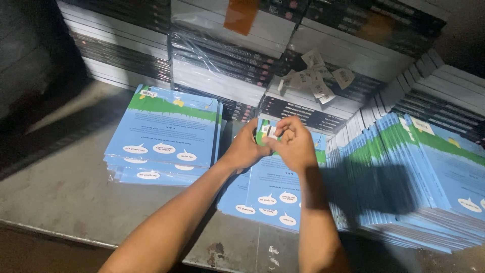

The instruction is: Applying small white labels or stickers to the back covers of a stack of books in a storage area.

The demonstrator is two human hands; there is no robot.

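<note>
Both hands meet over the top edge of a blue book [273, 187] lying flat on the table [60, 192]. The left hand [246, 149] and right hand [294, 144] are nearly closed, pinching a small white sticker [272, 132] between their fingertips. It looks paper-thin, light and limp, likely tacky on one side, so it is best held by its edges. More loose stickers [316, 78] lie just beyond the hands on dark book stacks [303, 114]; blue piles sit on either side.

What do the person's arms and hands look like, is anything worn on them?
Both forearms are bare, with no sleeves in view. The left hand and right hand wear no gloves. No watch, ring or bracelet can be made out in the dim light.
</note>
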